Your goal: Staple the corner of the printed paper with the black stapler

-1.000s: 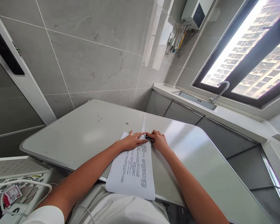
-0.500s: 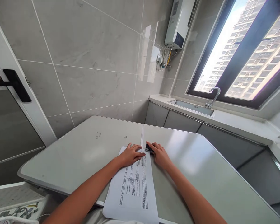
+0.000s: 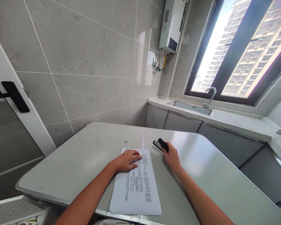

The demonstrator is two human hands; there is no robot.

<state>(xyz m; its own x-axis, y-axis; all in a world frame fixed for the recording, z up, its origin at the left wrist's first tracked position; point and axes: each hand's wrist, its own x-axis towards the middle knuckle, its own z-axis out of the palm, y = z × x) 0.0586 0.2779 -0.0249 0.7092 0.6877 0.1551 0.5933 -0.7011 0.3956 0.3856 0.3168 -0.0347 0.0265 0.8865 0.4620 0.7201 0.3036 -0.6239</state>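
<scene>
A black stapler (image 3: 161, 144) is gripped in my right hand (image 3: 172, 155), held over the table to the right of the paper with its jaws apart and pointing up-left. My left hand (image 3: 127, 159) lies on the upper left part of a printed sheet of paper (image 3: 135, 200), fingers stretched and spread. Whether more sheets lie beneath this one I cannot tell. The paper rests on the light grey table near its front edge.
On the grey folding table (image 3: 75, 162) lie scattered staples (image 3: 98, 141) at the back left and a small staple group (image 3: 125, 142) behind the paper. A counter with a sink (image 3: 189, 107) runs along the right, and a door handle (image 3: 15, 96) is at the left.
My right hand has drawn the stapler off the paper's top edge, rightward and up. My left hand has shifted slightly left and down, and the paper lies a little differently.
</scene>
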